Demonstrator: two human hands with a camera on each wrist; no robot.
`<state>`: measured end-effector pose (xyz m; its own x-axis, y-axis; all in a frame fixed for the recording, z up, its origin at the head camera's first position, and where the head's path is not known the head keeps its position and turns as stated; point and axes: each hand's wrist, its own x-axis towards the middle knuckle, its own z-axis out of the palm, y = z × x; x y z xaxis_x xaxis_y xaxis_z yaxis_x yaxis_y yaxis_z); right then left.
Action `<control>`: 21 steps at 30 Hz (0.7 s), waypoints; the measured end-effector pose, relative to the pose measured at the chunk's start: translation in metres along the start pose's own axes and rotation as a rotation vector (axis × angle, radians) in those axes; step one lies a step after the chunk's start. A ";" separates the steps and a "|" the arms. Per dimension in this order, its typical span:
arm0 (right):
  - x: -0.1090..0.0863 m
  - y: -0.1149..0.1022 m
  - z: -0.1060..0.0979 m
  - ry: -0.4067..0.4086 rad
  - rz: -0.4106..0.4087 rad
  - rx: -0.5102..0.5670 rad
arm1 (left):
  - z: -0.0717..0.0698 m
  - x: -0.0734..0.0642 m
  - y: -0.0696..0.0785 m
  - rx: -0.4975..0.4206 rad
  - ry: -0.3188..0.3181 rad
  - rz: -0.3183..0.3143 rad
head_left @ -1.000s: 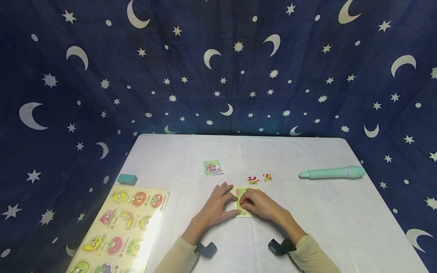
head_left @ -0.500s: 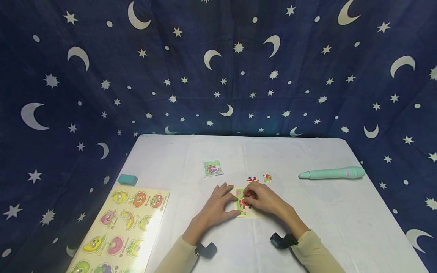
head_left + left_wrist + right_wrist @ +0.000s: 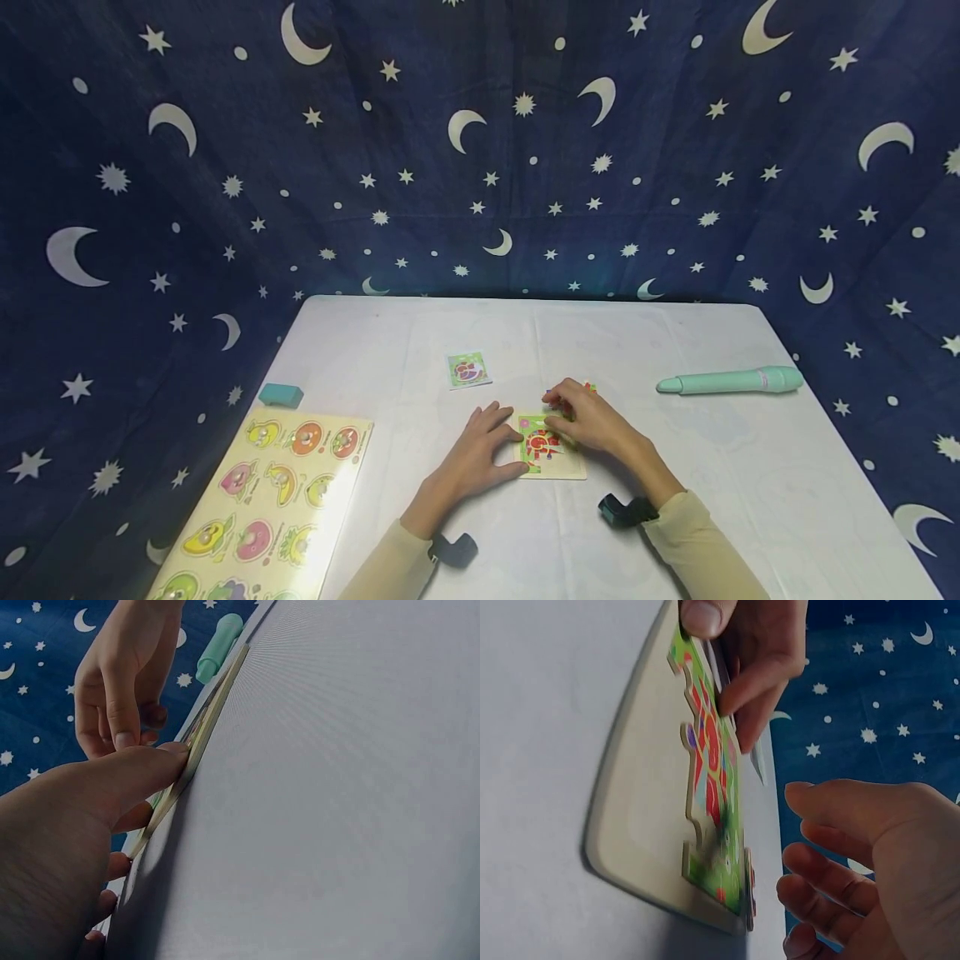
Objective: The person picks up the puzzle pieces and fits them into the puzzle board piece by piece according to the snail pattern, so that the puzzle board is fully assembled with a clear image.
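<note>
A small wooden jigsaw board lies on the white table, its left part filled with joined puzzle pieces in red and green. My left hand holds the board at its left side, with the thumb at the near edge and the fingers around the left side. Beyond the board's far edge hovers my right hand, fingers loosely bent and thumb apart, with nothing visible between them. Its fingers partly hide the loose puzzle pieces there; a piece shows behind the board in the right wrist view.
A small picture card lies beyond the left hand. At the left are a wooden fruit puzzle and a teal block. A mint-green pen-shaped object lies at the right. A starry dark-blue cloth hangs around the table.
The right hand has let go of a red puzzle piece, now among the joined ones, and moved away from the board toward the loose pieces. The left hand stays in place.
</note>
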<state>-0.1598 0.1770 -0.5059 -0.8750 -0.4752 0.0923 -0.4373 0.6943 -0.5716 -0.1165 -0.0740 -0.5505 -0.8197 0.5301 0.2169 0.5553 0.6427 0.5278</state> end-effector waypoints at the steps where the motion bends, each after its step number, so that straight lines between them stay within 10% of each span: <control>1: 0.001 0.001 0.000 0.007 -0.002 0.000 | 0.000 0.000 0.000 0.001 0.002 0.001; 21: 0.017 0.026 -0.003 0.028 0.101 -0.034 | 0.000 0.000 0.000 -0.011 -0.013 -0.024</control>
<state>-0.1867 0.1882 -0.5165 -0.9202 -0.3871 0.0585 -0.3531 0.7560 -0.5512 -0.1162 -0.0739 -0.5506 -0.8310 0.5215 0.1936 0.5337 0.6492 0.5419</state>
